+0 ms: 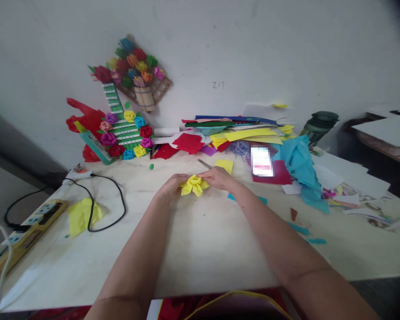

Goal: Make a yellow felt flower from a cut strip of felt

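Observation:
A yellow paper flower [195, 185] with pointed petals is between my two hands, over the middle of the table. My left hand [174, 184] grips its left side, with the fingers closed at the petals. On the other side, my right hand [219, 177] pinches the flower's upper right edge between thumb and fingers. Just behind my right hand lie a yellow paper square [224, 166] and scissors [204, 163], whose blades show while the handles are hidden by the hand. Blue paper strips [263, 200] lie under and beyond my right forearm.
At the back left stand a green glue bottle [95, 144] and a flower-trimmed green craft [126, 129]. Stacked coloured paper [243, 133] lines the wall. A lit phone [262, 161], blue crepe paper [298, 162] and a dark bottle [320, 126] are right; a power strip [30, 235] and black cable [124, 202] left.

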Motion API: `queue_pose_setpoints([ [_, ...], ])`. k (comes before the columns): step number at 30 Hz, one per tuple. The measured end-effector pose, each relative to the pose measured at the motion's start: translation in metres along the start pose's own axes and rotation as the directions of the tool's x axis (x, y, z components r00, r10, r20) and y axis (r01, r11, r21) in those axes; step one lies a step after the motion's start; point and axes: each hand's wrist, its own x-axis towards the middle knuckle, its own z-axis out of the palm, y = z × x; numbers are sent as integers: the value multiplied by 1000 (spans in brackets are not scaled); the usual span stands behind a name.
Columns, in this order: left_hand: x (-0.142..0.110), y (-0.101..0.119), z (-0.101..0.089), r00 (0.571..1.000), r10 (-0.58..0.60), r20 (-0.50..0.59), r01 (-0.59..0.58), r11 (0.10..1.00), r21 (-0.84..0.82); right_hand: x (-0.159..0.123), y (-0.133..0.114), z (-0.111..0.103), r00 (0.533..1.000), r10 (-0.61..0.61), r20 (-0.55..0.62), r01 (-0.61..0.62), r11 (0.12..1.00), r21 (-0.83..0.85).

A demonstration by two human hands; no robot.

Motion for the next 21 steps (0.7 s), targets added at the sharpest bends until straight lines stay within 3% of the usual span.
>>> queue_pose_setpoints([
  [21, 5, 1, -3, 996, -87, -3, 87, 996, -12, 5, 1, 8, 998, 11, -63, -16, 996, -85],
])
